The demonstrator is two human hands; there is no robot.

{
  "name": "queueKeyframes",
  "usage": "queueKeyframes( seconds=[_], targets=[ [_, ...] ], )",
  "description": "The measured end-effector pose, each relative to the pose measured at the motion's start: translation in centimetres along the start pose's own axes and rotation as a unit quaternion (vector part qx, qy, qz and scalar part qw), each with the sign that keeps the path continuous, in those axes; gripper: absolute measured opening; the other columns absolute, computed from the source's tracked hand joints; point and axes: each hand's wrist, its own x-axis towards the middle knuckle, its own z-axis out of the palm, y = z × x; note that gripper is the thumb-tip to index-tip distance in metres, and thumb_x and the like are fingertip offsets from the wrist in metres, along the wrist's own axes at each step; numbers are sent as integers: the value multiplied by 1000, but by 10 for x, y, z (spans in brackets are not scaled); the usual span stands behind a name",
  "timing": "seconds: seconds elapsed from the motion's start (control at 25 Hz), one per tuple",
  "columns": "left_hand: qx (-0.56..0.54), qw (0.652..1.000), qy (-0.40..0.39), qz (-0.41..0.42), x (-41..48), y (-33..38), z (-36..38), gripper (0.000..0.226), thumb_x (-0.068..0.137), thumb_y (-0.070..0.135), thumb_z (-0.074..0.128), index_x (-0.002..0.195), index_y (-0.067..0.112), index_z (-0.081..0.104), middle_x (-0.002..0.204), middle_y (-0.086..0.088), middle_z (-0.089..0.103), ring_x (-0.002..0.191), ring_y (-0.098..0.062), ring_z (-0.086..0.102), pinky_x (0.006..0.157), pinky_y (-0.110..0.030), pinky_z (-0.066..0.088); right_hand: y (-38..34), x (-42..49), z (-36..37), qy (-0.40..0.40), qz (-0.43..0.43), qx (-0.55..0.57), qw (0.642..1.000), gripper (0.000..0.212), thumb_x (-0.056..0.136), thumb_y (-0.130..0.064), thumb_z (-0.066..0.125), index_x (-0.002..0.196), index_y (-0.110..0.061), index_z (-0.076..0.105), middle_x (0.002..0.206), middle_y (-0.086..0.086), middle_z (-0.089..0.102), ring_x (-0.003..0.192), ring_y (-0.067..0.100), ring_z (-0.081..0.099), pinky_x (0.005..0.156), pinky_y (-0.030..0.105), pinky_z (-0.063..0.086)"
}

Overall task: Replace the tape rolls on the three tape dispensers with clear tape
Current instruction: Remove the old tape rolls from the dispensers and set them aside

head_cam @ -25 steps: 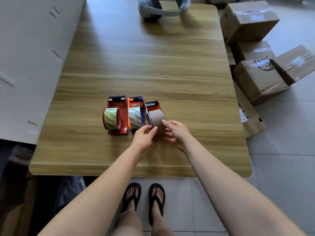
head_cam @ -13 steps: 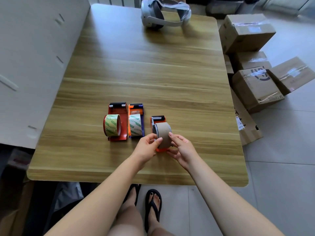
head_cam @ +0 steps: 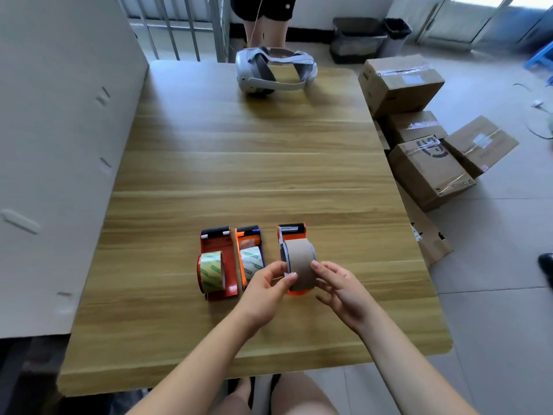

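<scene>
Three tape dispensers stand side by side near the front of the wooden table (head_cam: 254,163). The left red dispenser (head_cam: 220,266) carries a green-printed roll (head_cam: 211,269). The middle orange dispenser (head_cam: 248,256) carries a white green-printed roll (head_cam: 253,260). The right orange dispenser (head_cam: 291,232) stands a little apart and carries a brown tape roll (head_cam: 300,260). My left hand (head_cam: 264,290) pinches the brown roll's left side. My right hand (head_cam: 341,290) touches its right side with thumb and fingertips. No clear tape roll is in view.
A white headset (head_cam: 273,70) lies at the table's far edge. A white board (head_cam: 54,145) stands along the left side. Several cardboard boxes (head_cam: 419,139) are stacked on the floor to the right. A person's legs (head_cam: 263,22) stand beyond the table.
The brown-roll dispenser has moved right, away from the other two. Both hands have stayed on the brown roll. The camera has tilted up, showing more of the room.
</scene>
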Motion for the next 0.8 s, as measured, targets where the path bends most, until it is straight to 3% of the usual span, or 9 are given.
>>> queueKeyframes(
  seconds=[0.08, 0.2, 0.32, 0.44, 0.6, 0.8],
  targets=[
    [7, 1000, -10, 19, -3, 6, -5, 17, 92, 12, 53, 105, 17, 62, 96, 5, 66, 85, 4, 63, 71, -7, 46, 1, -2, 2, 0, -32, 14, 999, 29, 67, -30, 76, 90, -18, 63, 84, -2, 65, 84, 13, 55, 79, 30, 37],
    [12, 999, -17, 42, -6, 16, -10, 21, 91, 8, 53, 110, 5, 62, 98, 0, 67, 84, 8, 63, 73, -7, 47, -2, -3, 1, -18, -70, 41, 996, 38, 64, -27, 75, 99, -15, 63, 87, -3, 71, 82, 11, 62, 79, 26, 43],
    [13, 998, -15, 58, -9, 20, -10, 19, 89, 6, 55, 105, 3, 65, 106, -4, 66, 91, 4, 63, 76, -10, 48, -9, -6, -4, -44, -96, 29, 994, 57, 57, -31, 77, 109, -14, 60, 96, 2, 73, 85, 11, 66, 71, 20, 48],
    [-5, 998, -3, 65, -11, 22, -5, 18, 86, 6, 60, 102, 5, 69, 120, -5, 62, 107, -6, 61, 82, -15, 49, -19, -9, -5, -49, -104, -22, 993, 59, 57, -25, 78, 111, -19, 55, 91, 1, 73, 77, 6, 66, 63, 16, 47],
    [-28, 996, -26, 78, -13, 25, 4, 15, 83, 5, 64, 95, 6, 72, 117, -8, 65, 108, -10, 62, 87, -19, 50, -21, -5, -5, -23, -94, -14, 995, 83, 44, -37, 79, 116, -13, 45, 96, 7, 68, 83, 17, 62, 74, 30, 44],
    [-51, 996, -28, 61, -7, 17, 7, 25, 78, 12, 70, 89, -11, 69, 120, -9, 65, 113, -14, 61, 94, -27, 50, -20, -4, -16, -37, -68, 45, 996, 93, 46, -29, 80, 127, -14, 37, 101, 13, 66, 90, 26, 65, 73, 35, 50]
  ],
)
